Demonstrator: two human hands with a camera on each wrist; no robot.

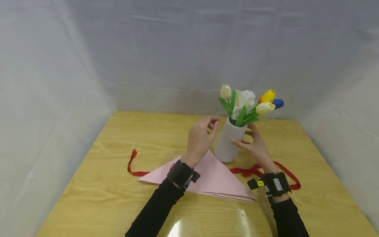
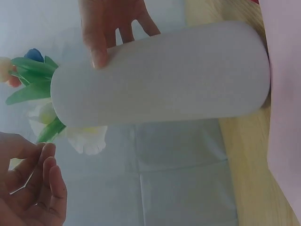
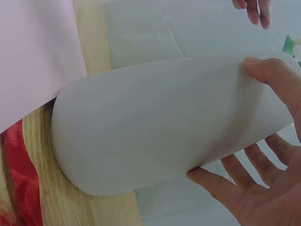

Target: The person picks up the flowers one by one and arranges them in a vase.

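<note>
Wood-grain table [image 1: 124, 138] is filling the lower half of the head view, with pale sheeting hanging behind and to both sides. Lying on it, toward six o'clock from the centre, is a folded pink paper [image 1: 219, 181] in a triangle shape. A red ribbon [image 1: 133, 164] is trailing out from under the paper toward nine o'clock and curling again toward four o'clock. Standing at the paper's far point, roughly at one o'clock from it, is a white vase [image 1: 226, 144], upright and cylindrical, holding artificial flowers [image 1: 248, 103]: cream, yellow, orange and blue tulips, a white bloom and green leaves.

The person's right hand [image 1: 256, 144] is cupping the vase from its three o'clock side, thumb pressing against the wall near the rim and fingers spreading nearly straight behind it. The left hand [image 1: 201, 138] is hovering at the vase's nine o'clock side near the rim, fingers loosely curling and gripping nothing; whether a fingertip is grazing the vase cannot be told. Both arms are wearing black sleeves and black wrist straps.
</note>
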